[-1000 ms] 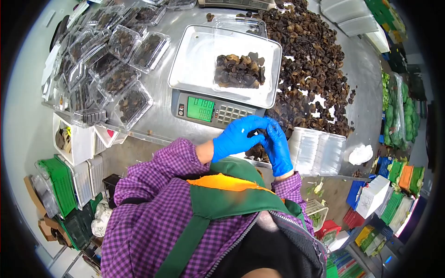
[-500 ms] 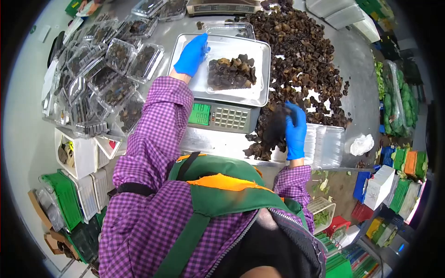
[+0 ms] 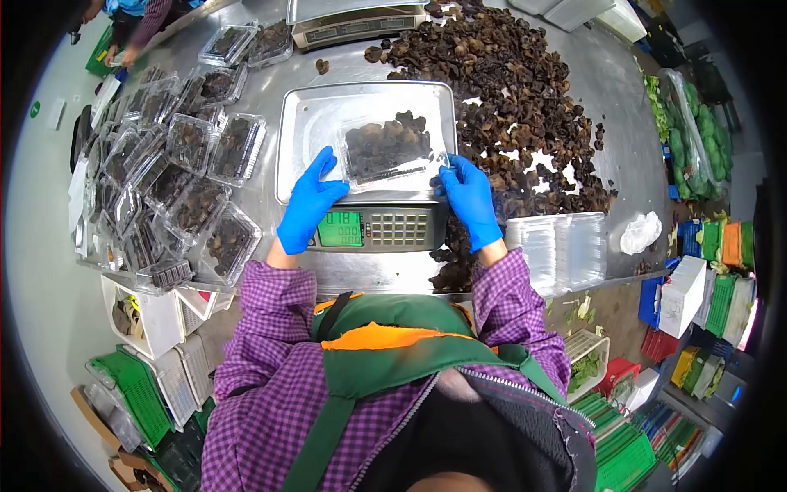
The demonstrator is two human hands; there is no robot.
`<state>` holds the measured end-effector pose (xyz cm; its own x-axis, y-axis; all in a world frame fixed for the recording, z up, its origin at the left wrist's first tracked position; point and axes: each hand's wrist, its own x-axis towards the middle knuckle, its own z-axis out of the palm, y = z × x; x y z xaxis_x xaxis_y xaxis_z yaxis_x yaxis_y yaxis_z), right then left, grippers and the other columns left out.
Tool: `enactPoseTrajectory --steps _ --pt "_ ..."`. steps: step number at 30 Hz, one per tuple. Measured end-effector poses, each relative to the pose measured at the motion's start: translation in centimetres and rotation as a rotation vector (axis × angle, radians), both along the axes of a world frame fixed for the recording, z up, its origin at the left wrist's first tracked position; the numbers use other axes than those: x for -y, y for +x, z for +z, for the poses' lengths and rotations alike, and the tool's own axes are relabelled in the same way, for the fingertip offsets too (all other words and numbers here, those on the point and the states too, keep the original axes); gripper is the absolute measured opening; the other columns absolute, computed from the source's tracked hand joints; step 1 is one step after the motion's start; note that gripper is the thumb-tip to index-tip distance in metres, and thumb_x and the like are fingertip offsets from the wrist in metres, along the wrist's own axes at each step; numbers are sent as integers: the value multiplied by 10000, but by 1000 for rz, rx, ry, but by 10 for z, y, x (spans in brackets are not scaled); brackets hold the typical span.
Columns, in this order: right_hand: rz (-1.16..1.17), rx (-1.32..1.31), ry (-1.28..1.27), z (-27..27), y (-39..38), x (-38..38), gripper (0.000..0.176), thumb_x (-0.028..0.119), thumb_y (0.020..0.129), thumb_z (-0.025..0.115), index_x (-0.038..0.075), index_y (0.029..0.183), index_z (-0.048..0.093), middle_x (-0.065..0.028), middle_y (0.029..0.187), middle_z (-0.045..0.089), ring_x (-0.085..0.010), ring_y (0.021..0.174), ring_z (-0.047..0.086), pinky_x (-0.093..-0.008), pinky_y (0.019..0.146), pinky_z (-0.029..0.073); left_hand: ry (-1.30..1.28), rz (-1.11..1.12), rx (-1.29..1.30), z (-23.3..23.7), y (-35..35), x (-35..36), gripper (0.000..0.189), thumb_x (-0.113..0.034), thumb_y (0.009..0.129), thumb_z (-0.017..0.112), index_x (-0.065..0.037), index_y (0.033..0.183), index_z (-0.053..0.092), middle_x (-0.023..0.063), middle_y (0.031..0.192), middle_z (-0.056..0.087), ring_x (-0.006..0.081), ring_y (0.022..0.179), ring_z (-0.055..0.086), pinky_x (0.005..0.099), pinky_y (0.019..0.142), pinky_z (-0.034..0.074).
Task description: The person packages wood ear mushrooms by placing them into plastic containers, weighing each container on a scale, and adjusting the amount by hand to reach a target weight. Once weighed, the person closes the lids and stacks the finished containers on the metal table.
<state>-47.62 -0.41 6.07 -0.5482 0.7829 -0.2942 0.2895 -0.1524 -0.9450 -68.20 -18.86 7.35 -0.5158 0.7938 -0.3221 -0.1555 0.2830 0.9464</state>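
Note:
A clear plastic box of dark mushrooms [image 3: 387, 148] lies on the metal tray of the scale [image 3: 311, 115]. Blue gloves cover both hands. My left hand [image 3: 311, 201] is at the box's near left corner, its thumb and fingers apart. At the box's near right corner is my right hand [image 3: 470, 197], with its fingertips on the clear edge. The green scale display [image 3: 340, 229] shows between my wrists. Loose dark mushrooms [image 3: 525, 90] spread over the table right of the scale.
Filled clear boxes [image 3: 193, 143] pile up on the left. Stacked empty trays [image 3: 557, 250] lie right of my right hand, beside crumpled white plastic [image 3: 640, 233]. A second scale [image 3: 357, 25] stands behind. Another person's hands [image 3: 123, 56] show at the top left.
My right hand has left the loose mushrooms and come to the box. My left hand has moved down from the tray's far side. The clear box's edges now stand out, and the other scale shows more.

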Motion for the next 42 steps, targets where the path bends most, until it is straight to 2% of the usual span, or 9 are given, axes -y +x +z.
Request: enactPoseTrajectory --steps 7,10,12,16,19,21,35,38,42 --pt "31 101 -174 5 -11 -20 157 166 919 584 23 980 606 -76 773 694 -89 593 600 -225 520 470 0 74 -28 -6 13 -20 679 7 820 573 -36 1457 341 98 1350 504 93 792 559 231 693 486" --pt "18 45 -199 5 -2 -17 233 155 884 621 5 1061 616 -87 805 692 -128 657 639 -261 582 504 23 152 -134 -5 13 -19 644 -28 834 590 -43 1441 376 96 1347 517 111 898 580 243 767 481" --pt "-46 104 431 4 27 -7 288 164 877 636 31 1132 632 -93 845 698 -159 733 652 -289 673 518 0 143 -151 -5 1 -7 624 -57 843 604 -48 1431 396 96 1346 522 123 970 572 261 821 468" --pt "-189 330 524 20 122 1 385 152 841 696 99 1212 609 -73 1106 631 -163 881 607 -299 745 504 34 212 -93 4 -18 15 531 -155 875 638 -64 1375 485 80 1329 553 156 1134 538 322 962 413" --pt "-166 670 687 5 184 8 377 182 851 690 65 1201 614 -120 1061 659 -183 861 627 -319 750 499 16 261 -102 20 -22 11 482 -184 891 630 -61 1343 519 70 1312 570 160 1138 546 333 974 411" --pt "-138 560 269 -20 207 6 285 189 856 692 16 1082 670 -148 975 696 -200 809 654 -330 745 508 21 177 -96 25 -22 3 486 -197 896 626 -63 1350 513 72 1315 568 168 1159 543 338 985 408" --pt "-363 226 391 27 222 -8 130 34 903 603 -50 977 669 -82 929 687 -132 813 616 -269 764 508 -183 139 -414 -30 -49 -75 603 -313 826 738 -7 1303 530 130 1249 592 176 1106 568 308 859 471" --pt "-433 224 481 90 201 1 135 33 916 586 -35 998 667 -72 953 682 -115 853 606 -259 786 496 4 36 -151 -47 -64 -83 344 -255 781 790 -28 1012 675 7 880 659 99 794 593 253 776 476" --pt "-294 162 656 118 140 16 131 17 886 619 -3 1005 669 -63 958 676 -132 853 608 -270 782 483 125 129 231 -15 -55 -73 317 -187 814 736 -11 1065 655 27 982 671 113 883 608 253 800 467"
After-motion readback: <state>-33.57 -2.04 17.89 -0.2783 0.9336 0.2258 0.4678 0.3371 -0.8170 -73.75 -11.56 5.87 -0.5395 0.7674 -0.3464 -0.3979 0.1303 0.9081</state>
